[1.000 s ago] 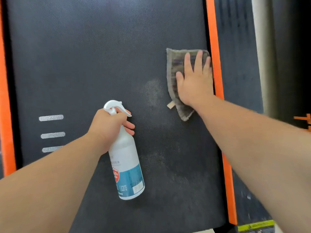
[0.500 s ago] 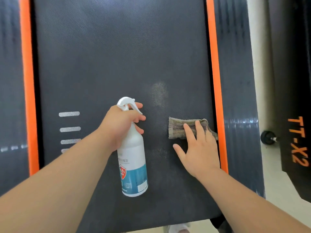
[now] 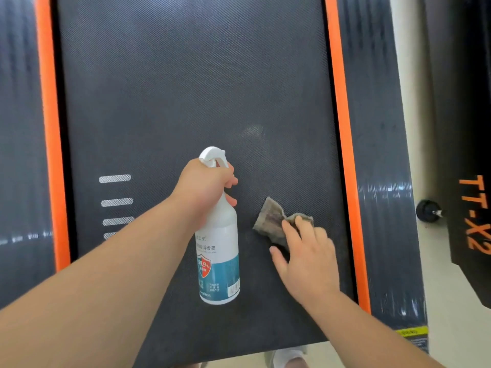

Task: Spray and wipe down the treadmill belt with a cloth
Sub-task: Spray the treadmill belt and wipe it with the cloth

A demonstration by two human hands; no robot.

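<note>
View down onto one dark, textured treadmill belt (image 3: 186,88), long axis running straight away from the viewer, bordered by two orange strips, one on the left (image 3: 49,128) and one on the right (image 3: 342,128). One white spray bottle (image 3: 219,248) over the middle of the belt, long axis along the belt: base toward the viewer, spray head at the far end, nozzle aimed a little to the right. Left hand (image 3: 204,187) wrapped round the bottle's neck, fingers curled at the trigger. Contact between base and belt impossible to judge. One crumpled grey-brown cloth (image 3: 271,221) on the belt just right of the bottle, near the right orange strip, lying roughly crosswise. Right hand (image 3: 305,256) pressing down on the cloth's near right part, fingers nearly straight and close together, thumb spread out to the left. Four short white dashes (image 3: 115,178) stacked on the belt's left side, the lowest partly hidden by the left forearm.
</note>
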